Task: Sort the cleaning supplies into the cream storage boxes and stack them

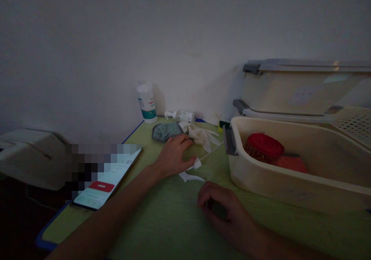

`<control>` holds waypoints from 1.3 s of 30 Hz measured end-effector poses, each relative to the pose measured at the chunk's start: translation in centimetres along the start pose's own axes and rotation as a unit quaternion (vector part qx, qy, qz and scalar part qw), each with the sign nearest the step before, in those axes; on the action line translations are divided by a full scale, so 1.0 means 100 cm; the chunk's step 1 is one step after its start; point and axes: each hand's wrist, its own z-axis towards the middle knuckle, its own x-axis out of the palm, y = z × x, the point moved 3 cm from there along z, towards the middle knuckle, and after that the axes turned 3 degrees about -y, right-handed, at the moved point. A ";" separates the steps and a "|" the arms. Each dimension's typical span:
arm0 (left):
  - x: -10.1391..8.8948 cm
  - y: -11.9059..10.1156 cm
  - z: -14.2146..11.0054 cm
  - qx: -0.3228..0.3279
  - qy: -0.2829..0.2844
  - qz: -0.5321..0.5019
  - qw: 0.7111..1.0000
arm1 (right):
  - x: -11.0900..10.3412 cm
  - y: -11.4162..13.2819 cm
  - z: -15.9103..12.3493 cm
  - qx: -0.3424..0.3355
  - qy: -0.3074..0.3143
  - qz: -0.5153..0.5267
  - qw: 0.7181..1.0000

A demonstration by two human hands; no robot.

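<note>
My left hand (176,155) reaches over the table with its fingers apart, palm down. Its fingertips are at the edge of a grey-green knitted cloth item (165,131) and a crumpled off-white glove (199,134). By its thumb lie a small white piece (197,163) and a curved white strip (191,177); a thin white stick (213,150) extends towards the bin. Nearer to me, my right hand (226,213) is loosely curled over the table, thumb close to the fingers, with nothing visible inside.
A cream plastic bin (278,186) on the right contains a red rolled item (263,146). Lidded boxes (301,94) stand behind it. A white bottle (147,103) and a lying pump bottle (185,116) are by the wall. A phone (107,182) lies at the table's left edge.
</note>
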 end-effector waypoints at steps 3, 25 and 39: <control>0.006 -0.015 -0.006 0.039 0.130 0.036 0.990 | 0.000 0.001 0.000 0.002 0.000 -0.005 1.000; -0.001 0.001 -0.006 -0.043 -0.214 0.025 0.976 | 0.001 0.000 -0.002 -0.031 -0.003 0.018 0.999; 0.011 -0.020 -0.013 0.042 -0.170 -0.041 0.984 | 0.004 0.007 -0.008 -0.126 -0.004 -0.093 0.988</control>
